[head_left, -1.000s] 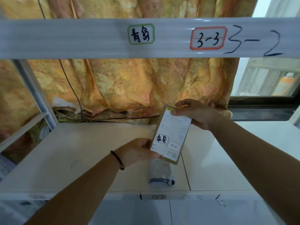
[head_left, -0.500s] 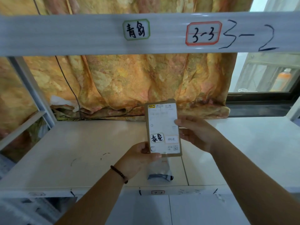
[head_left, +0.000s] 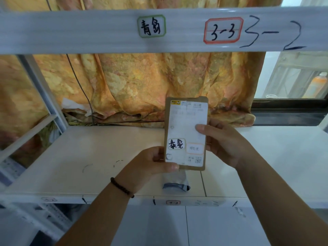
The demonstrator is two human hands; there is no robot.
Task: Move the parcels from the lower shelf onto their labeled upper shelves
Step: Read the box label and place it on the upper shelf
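A flat brown cardboard parcel (head_left: 186, 132) with a white shipping label and a handwritten green-bordered sticker stands upright in front of me, held above the white shelf (head_left: 88, 157). My left hand (head_left: 150, 164) pinches its lower left corner. My right hand (head_left: 225, 144) grips its right edge, thumb on the label. A small grey and white plastic-bag parcel (head_left: 175, 183) lies on the shelf just below the held parcel, partly hidden by it. The upper shelf's front rail (head_left: 71, 31) carries a green-bordered label (head_left: 151, 26) and a red-bordered label (head_left: 223, 30) reading 3-3, with 3-2 written beside it.
An orange patterned curtain (head_left: 142, 82) hangs behind the shelf. A white frame post (head_left: 42, 89) rises at the left. A window with an orange bottle (head_left: 317, 86) behind it is at the right. The lower rail has small labels (head_left: 173, 202).
The parcel has turned from tilted to upright with its label facing me. My right hand slid from its top edge down to its right side. The view shifted slightly.
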